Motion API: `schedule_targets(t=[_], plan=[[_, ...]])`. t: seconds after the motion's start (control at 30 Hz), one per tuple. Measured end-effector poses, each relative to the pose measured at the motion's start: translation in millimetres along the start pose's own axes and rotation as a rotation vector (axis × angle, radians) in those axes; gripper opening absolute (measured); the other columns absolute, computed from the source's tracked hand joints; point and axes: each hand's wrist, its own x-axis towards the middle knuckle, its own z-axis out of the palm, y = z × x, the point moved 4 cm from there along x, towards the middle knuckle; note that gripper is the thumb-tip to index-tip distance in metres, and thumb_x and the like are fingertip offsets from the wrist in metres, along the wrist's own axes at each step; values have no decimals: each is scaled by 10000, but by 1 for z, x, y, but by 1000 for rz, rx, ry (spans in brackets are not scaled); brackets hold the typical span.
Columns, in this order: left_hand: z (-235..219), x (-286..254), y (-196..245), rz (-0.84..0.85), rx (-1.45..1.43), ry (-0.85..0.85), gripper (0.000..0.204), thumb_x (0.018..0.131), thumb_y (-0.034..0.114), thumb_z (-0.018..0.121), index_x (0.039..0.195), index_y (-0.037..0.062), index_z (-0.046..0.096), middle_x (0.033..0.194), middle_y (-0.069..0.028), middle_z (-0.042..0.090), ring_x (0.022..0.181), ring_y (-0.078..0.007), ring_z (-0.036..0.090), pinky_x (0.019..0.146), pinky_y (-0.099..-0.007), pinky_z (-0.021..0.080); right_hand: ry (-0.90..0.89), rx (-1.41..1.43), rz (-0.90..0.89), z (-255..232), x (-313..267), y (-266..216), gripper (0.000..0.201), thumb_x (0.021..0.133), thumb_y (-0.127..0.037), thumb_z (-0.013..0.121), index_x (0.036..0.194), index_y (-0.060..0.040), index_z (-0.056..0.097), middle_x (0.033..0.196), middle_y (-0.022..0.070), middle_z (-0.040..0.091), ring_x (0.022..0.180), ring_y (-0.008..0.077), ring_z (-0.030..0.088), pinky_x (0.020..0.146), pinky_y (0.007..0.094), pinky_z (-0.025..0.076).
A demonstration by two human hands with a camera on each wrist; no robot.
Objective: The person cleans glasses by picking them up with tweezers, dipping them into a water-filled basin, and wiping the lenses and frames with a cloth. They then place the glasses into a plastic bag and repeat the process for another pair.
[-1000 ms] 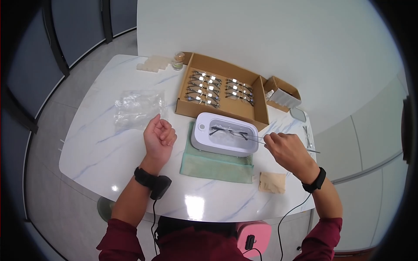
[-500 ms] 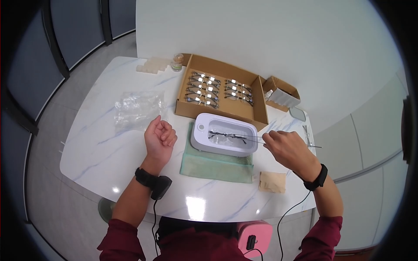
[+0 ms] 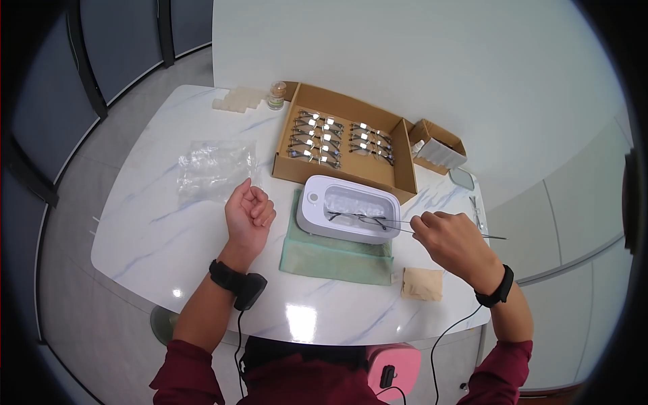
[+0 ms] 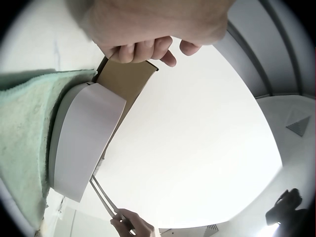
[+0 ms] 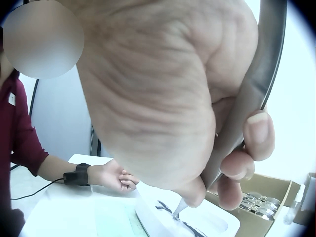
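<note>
My right hand pinches long metal tweezers between thumb and fingers. The tweezer tips reach over the right rim of a white ultrasonic cleaner and hold a pair of dark-framed eyeglasses by the frame. These glasses lie across the water-filled tank, nearer its front side. Left of the cleaner, my left hand hangs above the table with loosely curled fingers and holds nothing. In the left wrist view, the tweezers slant up from the right hand to the cleaner's rim.
Behind the cleaner stands a cardboard box with several eyeglasses in two columns. A green towel lies under the cleaner, a beige cloth to its right. Clear plastic bags lie at left; a smaller box stands at back right.
The glasses have moved in the tank from the back toward the front, with the tweezers. My right hand has shifted slightly right and nearer to me; the left hand has stayed in place.
</note>
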Motion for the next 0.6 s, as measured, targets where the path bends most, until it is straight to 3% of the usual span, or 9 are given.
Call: schedule_targets(t=[0.3,0.37,0.47,0.6], plan=[[0,0,1,-6,-4,29,404,1001,352,468,695,94,524,515,26,323,435,-109,297,468,-273,285,41,19,4,11,12,7,157,789,-29,622,937,-11,576,755,75,604,671,220,659,525,345,517],[0,0,1,-3,-2,30,405,1002,352,466,693,95,519,515,27,319,436,-109,294,470,-272,285,69,34,69,13,13,8,168,869,-142,679,883,-33,552,742,81,589,688,254,644,561,375,511],[0,0,1,-6,-2,26,404,1002,351,465,693,95,518,514,28,316,437,-109,296,470,-273,287,65,-14,40,14,11,6,183,790,-33,625,965,-2,583,768,74,607,685,209,663,540,335,529],[1,-1,1,-3,5,10,403,1002,349,464,694,96,521,514,27,319,437,-109,299,471,-275,291,27,-21,34,10,6,2,178,787,-34,625,957,-4,581,771,71,607,693,207,664,548,333,533]])
